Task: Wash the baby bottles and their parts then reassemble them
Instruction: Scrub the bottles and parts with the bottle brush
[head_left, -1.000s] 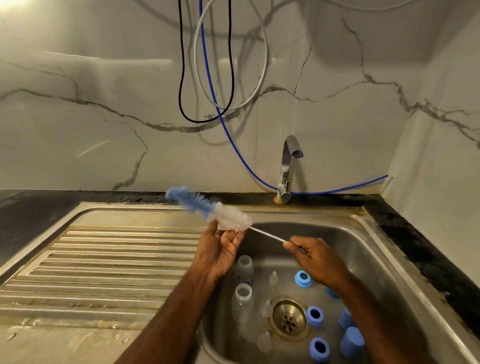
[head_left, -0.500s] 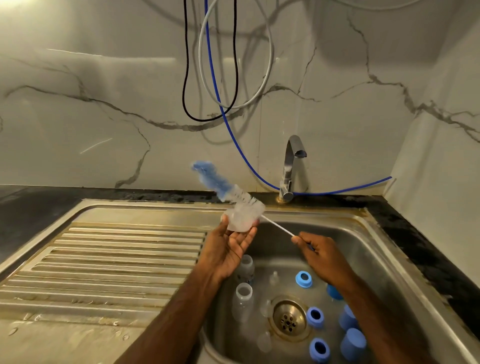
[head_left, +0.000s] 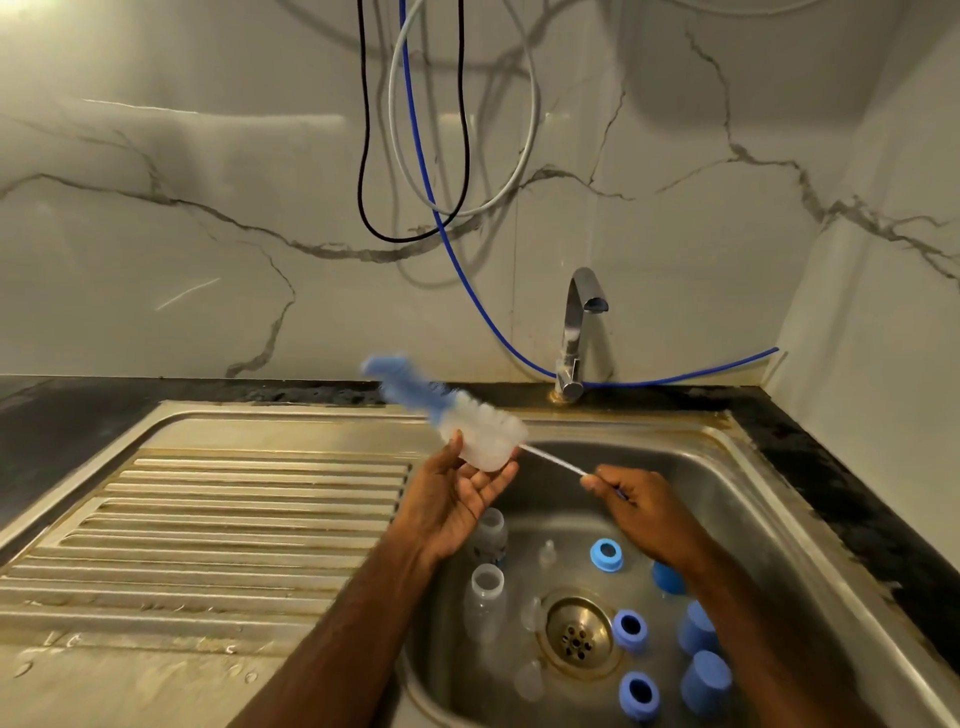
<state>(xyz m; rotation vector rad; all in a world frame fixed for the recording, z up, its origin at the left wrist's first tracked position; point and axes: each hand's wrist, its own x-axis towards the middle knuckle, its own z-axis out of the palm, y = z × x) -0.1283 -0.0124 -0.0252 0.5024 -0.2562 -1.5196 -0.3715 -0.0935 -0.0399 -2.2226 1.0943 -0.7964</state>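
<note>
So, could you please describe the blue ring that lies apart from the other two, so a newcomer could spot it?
Look into the steel sink basin, behind the brass drain. The screw ring lies there alone, under the right hand. It is a brighter blue than the two rings right of the drain.

Clear cap (head_left: 485, 451) over blurred brush (head_left: 415, 392), bottles (head_left: 485, 603), seemingly blue rings (head_left: 629, 630) in sink (head_left: 753, 499)

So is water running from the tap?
No. The tap spout shows no stream, and the sink wall below it looks undisturbed.
</note>
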